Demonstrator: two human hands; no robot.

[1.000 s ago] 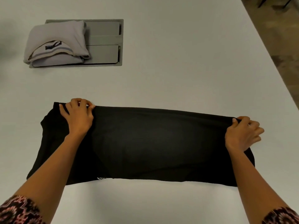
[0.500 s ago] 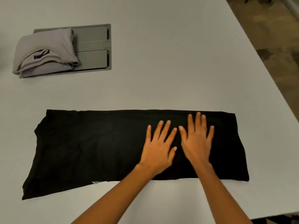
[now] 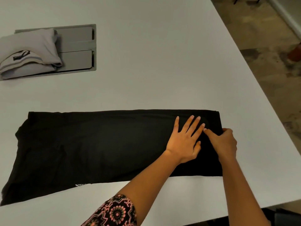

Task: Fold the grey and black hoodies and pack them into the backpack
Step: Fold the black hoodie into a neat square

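Note:
The black hoodie (image 3: 97,149) lies flat on the white table (image 3: 162,70) as a long folded strip running left to right. My left hand (image 3: 185,139) presses on its right part with straight, spread fingers. Beside it, my right hand (image 3: 223,142) grips the strip's right end, fingers curled round the edge. The grey hoodie (image 3: 27,53) sits folded at the far left, with a label and striped trim showing. No backpack is in view.
The grey hoodie rests partly on a grey metal hatch (image 3: 76,49) set into the tabletop. The table's right edge runs diagonally, with mottled floor (image 3: 263,46) beyond it. The near edge is at the lower right.
My hands left the strip's far corners and met flat on it. They have since slid to the right end, where the right hand has curled round the edge.

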